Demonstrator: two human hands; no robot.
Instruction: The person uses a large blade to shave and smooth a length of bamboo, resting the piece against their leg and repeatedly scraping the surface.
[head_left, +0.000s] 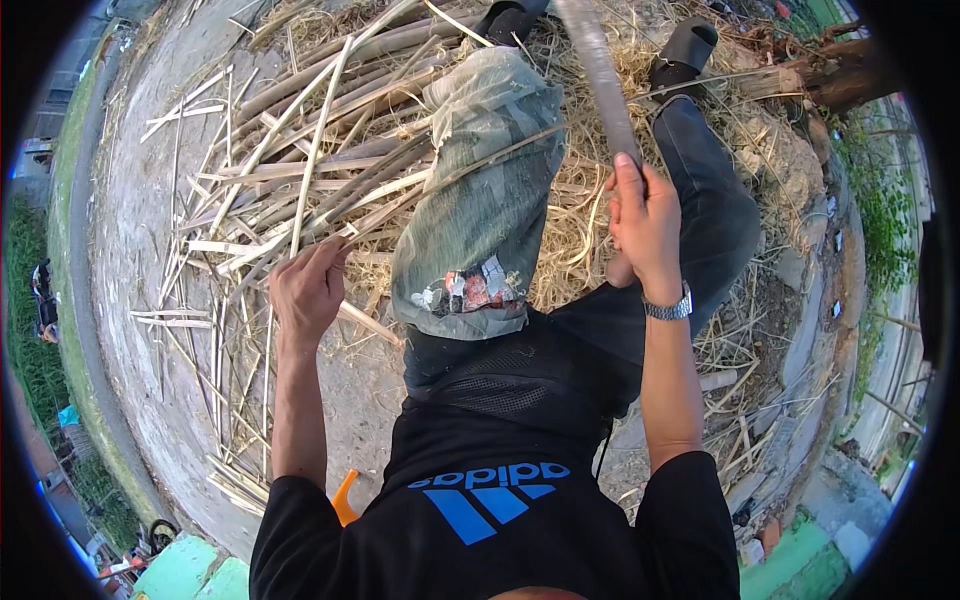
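Note:
My left hand (308, 290) is closed, its thumb and fingers pinching one end of a thin bamboo strip (500, 154). That strip slants up and right across the greenish camouflage cloth (475, 215) wrapped over my left leg. In my right hand (648, 225) is a long-bladed knife (595, 80), gripped around its handle. Its grey blade points away from me, and the tip runs out of the top of the view. The rounded butt of the handle shows below my palm. A worn red, white and black patch (485, 287) marks the cloth near my lap.
Split stalks (330, 165) and strips lie heaped to the left of my legs. Curly shavings (580, 245) cover the ground between them. A brown log (840, 75) lies at the far right. An orange piece (345, 498) shows beside my left sleeve.

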